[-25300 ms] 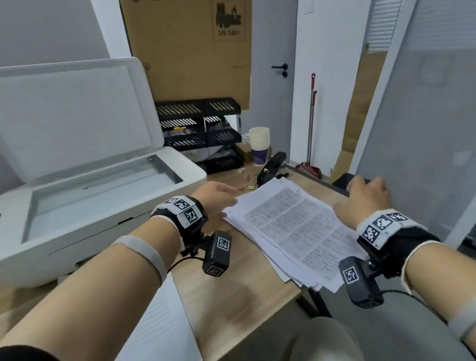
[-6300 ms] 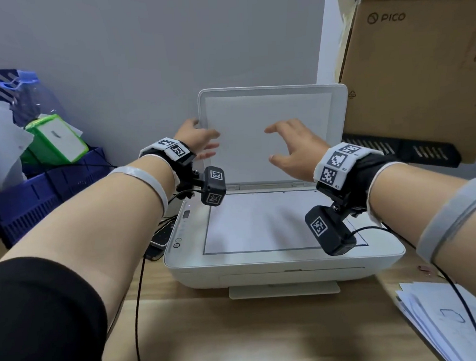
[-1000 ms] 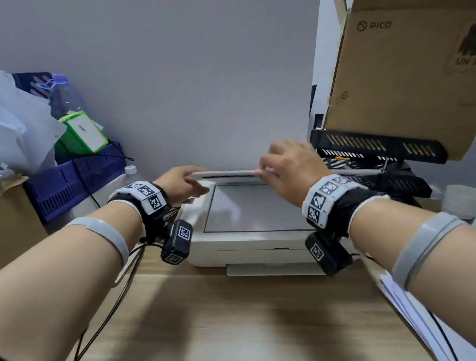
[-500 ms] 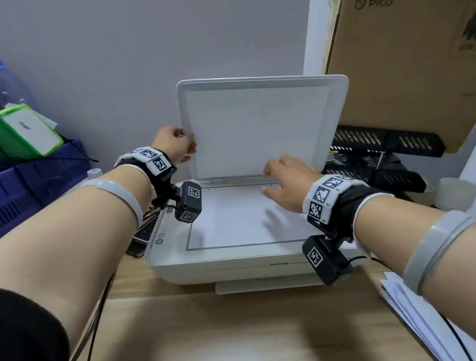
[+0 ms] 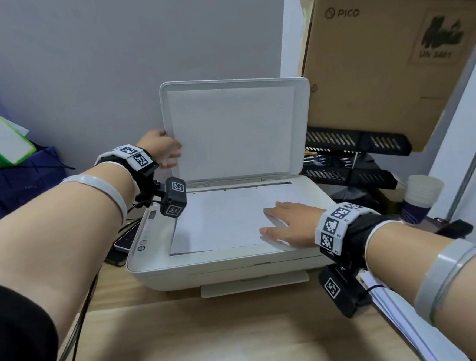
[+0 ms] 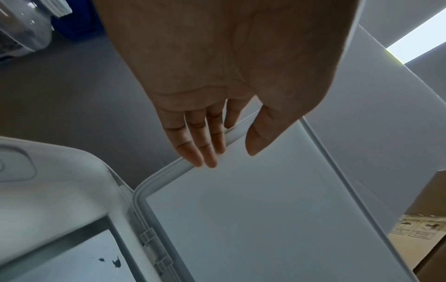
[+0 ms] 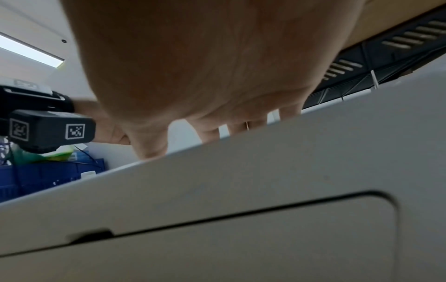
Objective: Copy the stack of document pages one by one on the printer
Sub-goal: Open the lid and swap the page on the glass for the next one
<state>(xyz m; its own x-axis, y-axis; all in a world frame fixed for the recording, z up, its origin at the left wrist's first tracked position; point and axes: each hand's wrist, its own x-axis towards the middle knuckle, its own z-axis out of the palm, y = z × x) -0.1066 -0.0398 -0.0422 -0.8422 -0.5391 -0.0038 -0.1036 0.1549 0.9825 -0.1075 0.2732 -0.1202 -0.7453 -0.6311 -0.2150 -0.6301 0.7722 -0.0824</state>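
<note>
Printer [image 5: 164, 266] sits on a wooden desk [image 5: 214, 337] against a grey wall, its lid [image 5: 234, 127] raised nearly upright. One white page [image 5: 220, 221] lies flat on the scanner bed, blank side up.

Left hand [image 5: 160, 150] is at the lid's left edge. The left wrist view shows the fingers [image 6: 200, 145] straight against the rim and the thumb apart on the inner face; the hand is relaxed, touching rather than gripping.

Right hand [image 5: 289, 224] lies palm down on the right part of the page, fingers extended and spread, not clenched. In the right wrist view the printer's front panel hides the fingertips.

Stack [image 5: 395, 310] of remaining pages lies at the desk's right edge, partly covered by the right forearm and wrist camera.

Surroundings: a large cardboard box [image 5: 386, 57] stands just right of the lid, with black mesh trays [image 5: 356, 155] beneath it, close to the printer's right side. A stack of paper cups [image 5: 422, 198] sits further right. Left of the printer are a dark flat device [image 5: 125, 240], black cables [image 5: 73, 333] trailing over the desk, a blue crate [image 5: 17, 184] and a green-edged box [image 5: 0, 139]. Nothing lies on the page besides the right hand.
</note>
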